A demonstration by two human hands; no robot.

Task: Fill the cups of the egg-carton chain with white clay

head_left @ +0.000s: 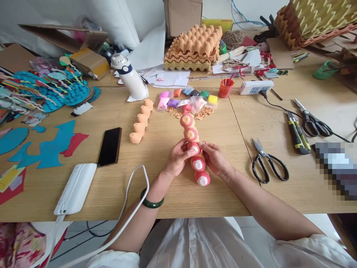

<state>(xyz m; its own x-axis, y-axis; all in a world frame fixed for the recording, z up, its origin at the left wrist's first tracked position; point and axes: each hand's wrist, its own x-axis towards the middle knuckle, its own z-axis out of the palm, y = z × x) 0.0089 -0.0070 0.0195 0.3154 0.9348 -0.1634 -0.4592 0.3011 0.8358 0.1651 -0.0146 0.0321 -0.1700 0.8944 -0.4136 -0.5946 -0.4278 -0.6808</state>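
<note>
A strip of egg-carton cups (pixel 199 163) lies lengthwise in front of me, its cups ringed in pinkish red. The nearer cups have white centres; the two farthest show bare orange tops. My left hand (pixel 178 158) grips the strip at the middle cup from the left, thumb on the white patch. From the right, my right hand (pixel 213 156) pinches the same cup's edge between thumb and fingers. Beyond the strip are small bags of coloured clay (pixel 173 103) and orange scraps (pixel 205 113). A plain orange strip (pixel 142 120) rests to the left.
Black-handled scissors (pixel 269 163) lie right, near cutters (pixel 298 136) and a power strip (pixel 256 87). A phone (pixel 109 146) and white power bank (pixel 76 188) are left; its cable loops over my left forearm. Behind stand a white bottle (pixel 132 80), red cup (pixel 225 89) and stacked egg trays (pixel 192 50).
</note>
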